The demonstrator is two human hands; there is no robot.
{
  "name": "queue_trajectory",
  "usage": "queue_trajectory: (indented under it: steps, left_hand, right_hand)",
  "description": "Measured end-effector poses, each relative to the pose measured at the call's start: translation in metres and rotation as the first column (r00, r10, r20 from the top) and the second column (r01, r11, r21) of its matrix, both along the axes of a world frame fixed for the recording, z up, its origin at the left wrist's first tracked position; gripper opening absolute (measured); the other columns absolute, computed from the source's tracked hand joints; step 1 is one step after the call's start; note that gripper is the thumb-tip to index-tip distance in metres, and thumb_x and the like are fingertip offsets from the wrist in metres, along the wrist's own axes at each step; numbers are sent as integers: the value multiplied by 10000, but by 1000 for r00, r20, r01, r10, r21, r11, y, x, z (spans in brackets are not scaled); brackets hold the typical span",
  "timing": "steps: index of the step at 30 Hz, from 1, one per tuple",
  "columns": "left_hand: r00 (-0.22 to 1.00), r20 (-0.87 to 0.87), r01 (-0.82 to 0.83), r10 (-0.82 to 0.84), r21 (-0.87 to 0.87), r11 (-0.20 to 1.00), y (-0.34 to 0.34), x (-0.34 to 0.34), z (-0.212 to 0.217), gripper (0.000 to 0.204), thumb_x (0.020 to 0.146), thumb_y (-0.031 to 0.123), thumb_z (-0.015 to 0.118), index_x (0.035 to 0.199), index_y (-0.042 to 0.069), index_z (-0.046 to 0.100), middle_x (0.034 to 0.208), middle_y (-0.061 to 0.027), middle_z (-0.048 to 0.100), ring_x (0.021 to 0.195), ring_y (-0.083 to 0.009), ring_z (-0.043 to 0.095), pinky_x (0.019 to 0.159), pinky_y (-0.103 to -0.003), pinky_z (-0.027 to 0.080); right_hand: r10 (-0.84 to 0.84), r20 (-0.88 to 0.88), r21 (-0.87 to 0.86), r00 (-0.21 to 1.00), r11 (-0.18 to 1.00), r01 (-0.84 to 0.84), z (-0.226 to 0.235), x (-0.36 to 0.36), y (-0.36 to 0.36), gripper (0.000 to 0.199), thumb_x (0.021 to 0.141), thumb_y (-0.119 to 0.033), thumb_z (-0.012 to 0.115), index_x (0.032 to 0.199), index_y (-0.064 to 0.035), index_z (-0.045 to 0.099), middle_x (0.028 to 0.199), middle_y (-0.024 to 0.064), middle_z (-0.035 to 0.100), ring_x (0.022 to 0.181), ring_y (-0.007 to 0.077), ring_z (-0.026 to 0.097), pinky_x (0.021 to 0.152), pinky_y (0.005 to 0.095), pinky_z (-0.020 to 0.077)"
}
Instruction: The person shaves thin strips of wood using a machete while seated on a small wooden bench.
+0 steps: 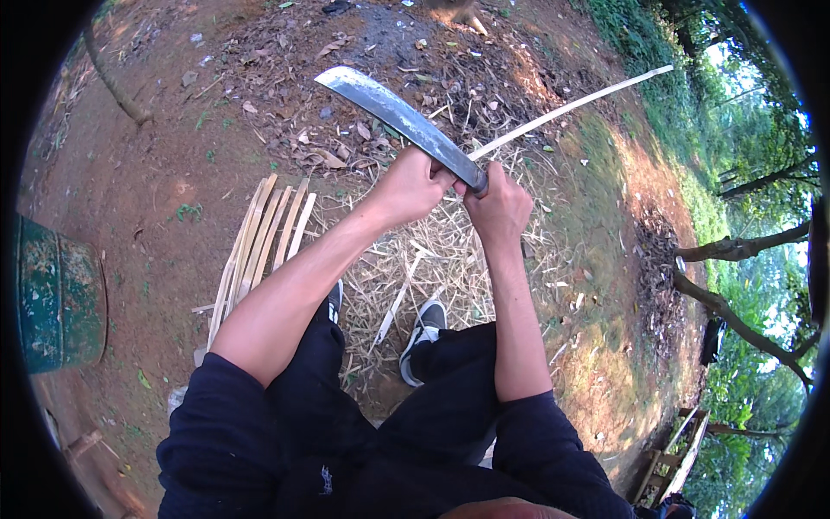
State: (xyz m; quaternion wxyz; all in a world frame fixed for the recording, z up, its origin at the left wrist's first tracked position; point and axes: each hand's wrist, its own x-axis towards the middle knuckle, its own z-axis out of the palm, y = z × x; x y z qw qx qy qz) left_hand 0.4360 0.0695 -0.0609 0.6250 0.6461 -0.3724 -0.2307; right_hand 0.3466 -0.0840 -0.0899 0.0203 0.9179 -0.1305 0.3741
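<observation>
- Right hand (501, 206): wrapped around the handle end of the machete (406, 121); blade points far left.
- Left hand (413, 186): closed, apparently on the near end of the pale strip (562, 111); blade hides part of the contact.
- Strip runs out far right from behind the blade, above the shavings (458, 251).
- Risk: left fingers sit right beside the blade; a slip or sudden give in the wood could cut them.
- Long unsupported far end could twist the strip, skewing the edge.

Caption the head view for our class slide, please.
Machete held in the right grip, beside a pale strip, over scattered shavings.
</observation>
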Motion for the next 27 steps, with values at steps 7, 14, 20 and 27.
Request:
queue_trajectory:
  steps: [7,14,20,27]
  left_hand:
    - [999,-42,2,-5,-82,997,-6,-1,-9,155,912,-66,542,960,-26,683,841,-73,694,773,-115,639,671,-303,486]
    - [996,-92,16,-19,-35,999,-7,-1,-7,148,925,-27,570,1016,-3,684,865,-37,689,761,-78,595,662,-267,458]
    - [996,-91,8,-7,12,1000,-6,-2,-4,146,936,-25,563,1014,-1,683,845,-33,692,719,-70,588,628,-264,442]
    - [999,-33,-29,29,-11,1000,-8,0,-11,154,921,-40,546,937,-4,695,795,-57,695,677,-88,602,583,-294,451]
  right_hand:
    - [-37,-12,-19,999,999,37,0,-3,0,206,730,-153,708,717,-103,509,589,89,634,486,261,645,438,399,452]
    - [-52,-24,-6,998,999,52,-2,-8,-4,173,729,-131,692,741,-85,526,608,99,639,498,276,645,452,416,478]
    - [-81,-73,13,994,997,82,-5,-8,-4,162,738,-128,679,745,-80,524,616,110,642,495,285,641,452,427,487]
    - [-55,-57,21,997,998,56,-9,-11,-9,185,704,-122,695,745,-80,520,610,117,637,499,296,643,468,425,502]
